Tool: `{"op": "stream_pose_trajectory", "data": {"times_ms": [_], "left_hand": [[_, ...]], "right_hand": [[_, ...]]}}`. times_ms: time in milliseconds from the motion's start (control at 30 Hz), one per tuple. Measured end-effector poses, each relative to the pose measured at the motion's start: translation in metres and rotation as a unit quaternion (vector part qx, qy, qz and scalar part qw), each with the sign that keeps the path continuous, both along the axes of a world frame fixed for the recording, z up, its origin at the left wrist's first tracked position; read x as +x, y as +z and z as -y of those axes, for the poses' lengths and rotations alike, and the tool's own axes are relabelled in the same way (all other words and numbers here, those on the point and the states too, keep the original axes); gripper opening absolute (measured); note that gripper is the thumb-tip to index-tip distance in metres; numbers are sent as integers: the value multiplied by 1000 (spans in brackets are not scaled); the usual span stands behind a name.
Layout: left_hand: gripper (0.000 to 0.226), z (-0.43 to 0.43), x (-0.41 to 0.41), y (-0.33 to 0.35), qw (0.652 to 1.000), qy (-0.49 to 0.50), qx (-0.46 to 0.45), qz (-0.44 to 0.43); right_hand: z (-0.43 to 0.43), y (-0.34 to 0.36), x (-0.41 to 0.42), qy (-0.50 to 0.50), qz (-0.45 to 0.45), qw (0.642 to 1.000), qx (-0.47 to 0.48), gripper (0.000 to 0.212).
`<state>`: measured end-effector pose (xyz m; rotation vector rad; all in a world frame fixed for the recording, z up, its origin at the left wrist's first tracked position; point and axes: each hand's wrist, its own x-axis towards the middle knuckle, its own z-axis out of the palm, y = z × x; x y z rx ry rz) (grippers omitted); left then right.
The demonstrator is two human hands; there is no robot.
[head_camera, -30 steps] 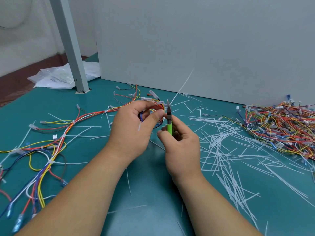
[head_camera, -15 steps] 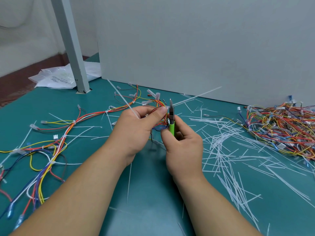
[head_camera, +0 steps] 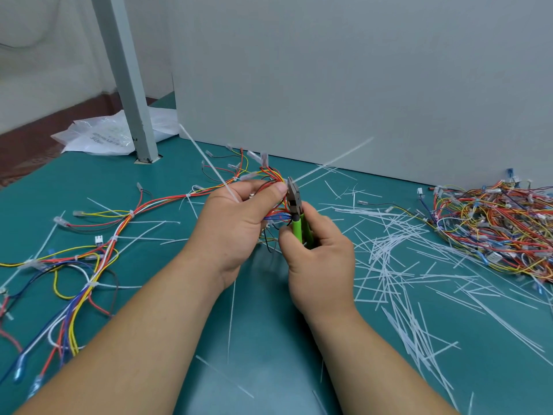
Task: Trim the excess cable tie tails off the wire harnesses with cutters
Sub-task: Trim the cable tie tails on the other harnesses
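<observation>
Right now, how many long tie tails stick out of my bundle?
2: left tail crosses the left hand; right tail rises rightward past the cutters; others may be hidden.

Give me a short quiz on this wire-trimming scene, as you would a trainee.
1. True or false: the right hand holds the green-handled cutters.
2. Where does the big pile of harnesses lie? A) on the right side of the table B) on the floor C) in a box.
3. Fill in: the left hand grips a bundle of coloured ____.

Key: 1 true. 2 A. 3 wires.
</observation>
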<state>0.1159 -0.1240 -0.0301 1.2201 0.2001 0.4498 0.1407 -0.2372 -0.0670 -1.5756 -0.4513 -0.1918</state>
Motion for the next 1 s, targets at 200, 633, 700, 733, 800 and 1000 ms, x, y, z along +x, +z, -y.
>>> {"op": "stream_pose_trajectory", "data": {"times_ms": [200, 633, 700, 733, 800, 1000], "left_hand": [[10, -5, 0, -3, 996, 19, 83, 11], [8, -12, 1, -6, 990, 7, 141, 21], [10, -11, 1, -7, 989, 13, 143, 17], [8, -11, 2, -7, 989, 16, 144, 16], [6, -10, 1, -7, 989, 20, 143, 17], [10, -5, 3, -9, 990, 40, 136, 9]], "right_hand": [[0, 2, -1, 18, -18, 1000, -2, 26], [4, 1, 0, 30, -22, 999, 22, 23], [5, 1, 0, 32, -20, 999, 20, 17], [5, 2, 1, 33, -19, 999, 18, 16], [6, 2, 2, 32, -25, 999, 17, 17], [4, 0, 4, 33, -32, 999, 16, 17]]}}
